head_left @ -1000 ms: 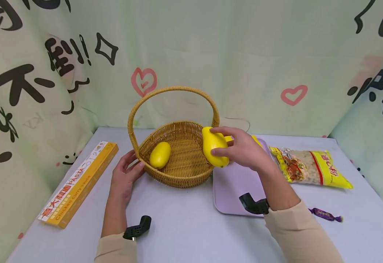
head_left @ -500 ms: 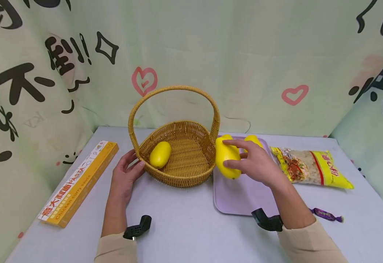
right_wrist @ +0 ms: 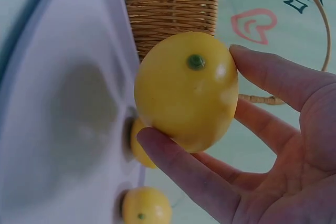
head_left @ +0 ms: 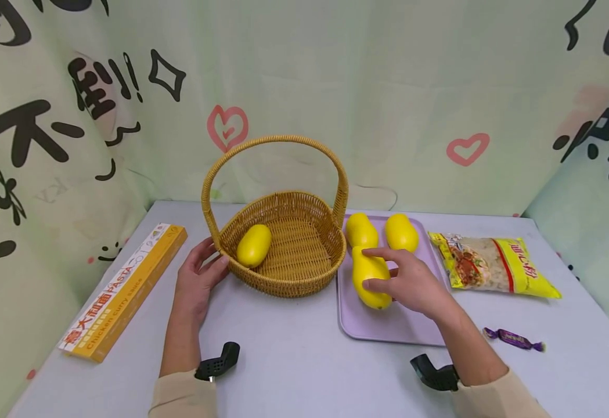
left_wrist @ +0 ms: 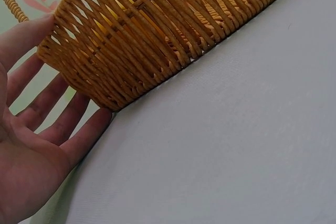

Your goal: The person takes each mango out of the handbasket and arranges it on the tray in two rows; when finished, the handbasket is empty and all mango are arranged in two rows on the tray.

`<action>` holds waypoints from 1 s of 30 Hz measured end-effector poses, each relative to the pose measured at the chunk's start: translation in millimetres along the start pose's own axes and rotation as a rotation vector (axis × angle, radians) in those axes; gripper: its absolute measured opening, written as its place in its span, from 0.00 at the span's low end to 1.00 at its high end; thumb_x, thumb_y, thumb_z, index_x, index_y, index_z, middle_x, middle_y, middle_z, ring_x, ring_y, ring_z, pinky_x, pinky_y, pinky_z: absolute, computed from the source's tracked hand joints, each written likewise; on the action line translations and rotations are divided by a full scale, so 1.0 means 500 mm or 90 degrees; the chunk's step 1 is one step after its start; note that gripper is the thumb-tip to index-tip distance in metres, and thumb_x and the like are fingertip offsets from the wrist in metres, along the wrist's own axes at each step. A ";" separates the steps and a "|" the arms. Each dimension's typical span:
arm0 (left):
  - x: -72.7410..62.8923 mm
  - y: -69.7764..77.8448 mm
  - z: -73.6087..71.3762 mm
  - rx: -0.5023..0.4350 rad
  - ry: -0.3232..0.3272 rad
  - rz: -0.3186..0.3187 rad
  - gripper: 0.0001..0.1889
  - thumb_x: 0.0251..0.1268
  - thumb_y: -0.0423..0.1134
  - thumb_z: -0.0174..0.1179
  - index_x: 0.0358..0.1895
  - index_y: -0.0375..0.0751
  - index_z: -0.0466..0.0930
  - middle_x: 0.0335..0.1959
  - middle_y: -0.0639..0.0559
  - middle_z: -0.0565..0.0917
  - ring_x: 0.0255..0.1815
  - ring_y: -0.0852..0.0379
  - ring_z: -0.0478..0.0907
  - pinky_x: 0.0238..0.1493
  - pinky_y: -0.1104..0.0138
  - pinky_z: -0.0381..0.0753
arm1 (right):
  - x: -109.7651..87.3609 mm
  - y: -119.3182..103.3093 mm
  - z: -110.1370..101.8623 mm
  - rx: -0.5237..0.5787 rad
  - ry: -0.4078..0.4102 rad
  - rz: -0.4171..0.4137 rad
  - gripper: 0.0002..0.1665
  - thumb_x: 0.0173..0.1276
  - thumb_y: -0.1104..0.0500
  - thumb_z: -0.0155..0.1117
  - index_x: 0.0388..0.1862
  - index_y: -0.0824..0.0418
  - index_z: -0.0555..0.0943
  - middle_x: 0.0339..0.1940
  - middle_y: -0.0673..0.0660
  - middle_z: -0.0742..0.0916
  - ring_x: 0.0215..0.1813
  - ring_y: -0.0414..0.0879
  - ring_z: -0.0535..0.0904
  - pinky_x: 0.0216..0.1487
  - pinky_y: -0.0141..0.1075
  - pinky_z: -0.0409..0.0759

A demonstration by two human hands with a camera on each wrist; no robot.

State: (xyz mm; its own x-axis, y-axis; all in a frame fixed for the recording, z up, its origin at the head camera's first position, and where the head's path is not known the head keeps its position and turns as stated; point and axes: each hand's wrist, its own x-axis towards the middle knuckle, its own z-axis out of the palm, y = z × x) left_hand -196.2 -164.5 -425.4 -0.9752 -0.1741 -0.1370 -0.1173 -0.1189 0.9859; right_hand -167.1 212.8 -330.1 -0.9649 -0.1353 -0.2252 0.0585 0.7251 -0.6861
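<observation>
My right hand (head_left: 414, 284) holds a smooth yellow mango (head_left: 371, 281) between thumb and fingers over the lilac tray (head_left: 356, 331). In the right wrist view, the green stem end of this mango (right_wrist: 181, 90) faces the camera. Two other mangoes lie on the far part of the tray, one left (head_left: 361, 230) and one right (head_left: 401, 232). A wicker basket (head_left: 294, 285) with a tall handle stands left of the tray, with one mango (head_left: 254, 246) inside. My left hand (head_left: 202, 273) rests against the basket's left side, its fingers fairly straight in the left wrist view.
A long pasta box (head_left: 123, 293) lies at the left of the table. Right of the tray are a yellow food packet (head_left: 497, 265) and a purple-wrapped candy (head_left: 515, 339). A printed curtain (head_left: 408, 104) hangs behind the table.
My right hand has carried its mango from the basket's right rim rightward and nearer, over the tray, uncovering the two mangoes there. My left hand has stayed at the basket.
</observation>
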 end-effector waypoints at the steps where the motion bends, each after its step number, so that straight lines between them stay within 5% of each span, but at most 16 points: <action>1: 0.000 -0.001 0.000 -0.002 -0.001 0.000 0.36 0.70 0.43 0.69 0.78 0.62 0.65 0.77 0.55 0.69 0.74 0.54 0.72 0.64 0.69 0.81 | 0.000 0.004 0.004 -0.005 0.001 0.001 0.39 0.66 0.50 0.75 0.75 0.51 0.75 0.70 0.66 0.77 0.56 0.59 0.80 0.45 0.41 0.87; 15: -0.002 0.003 0.003 -0.002 -0.005 0.001 0.35 0.71 0.42 0.67 0.78 0.61 0.65 0.77 0.54 0.68 0.74 0.54 0.72 0.65 0.68 0.81 | 0.003 0.033 0.046 -0.044 0.008 -0.024 0.37 0.65 0.50 0.75 0.73 0.54 0.77 0.72 0.70 0.73 0.61 0.63 0.75 0.58 0.54 0.82; 24: -0.001 0.001 0.002 -0.012 -0.004 0.004 0.35 0.71 0.41 0.68 0.78 0.59 0.66 0.76 0.53 0.69 0.72 0.54 0.73 0.64 0.68 0.81 | 0.005 0.024 0.052 -0.055 0.004 -0.023 0.41 0.64 0.47 0.77 0.74 0.54 0.75 0.62 0.68 0.77 0.51 0.56 0.74 0.42 0.39 0.78; 30: 0.001 0.000 0.001 -0.015 -0.002 0.005 0.35 0.71 0.40 0.68 0.78 0.59 0.66 0.76 0.52 0.69 0.73 0.54 0.73 0.63 0.68 0.82 | 0.003 0.019 0.053 -0.070 0.007 -0.022 0.43 0.64 0.45 0.77 0.76 0.54 0.74 0.61 0.68 0.78 0.48 0.55 0.74 0.39 0.38 0.76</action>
State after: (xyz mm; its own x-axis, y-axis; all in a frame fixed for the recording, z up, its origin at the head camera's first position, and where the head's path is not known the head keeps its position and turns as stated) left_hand -196.9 -163.9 -425.2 -0.9766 -0.1721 -0.1289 -0.1053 -0.1398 0.9846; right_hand -161.1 201.5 -355.2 -0.9685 -0.1550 -0.1948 -0.0031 0.7900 -0.6131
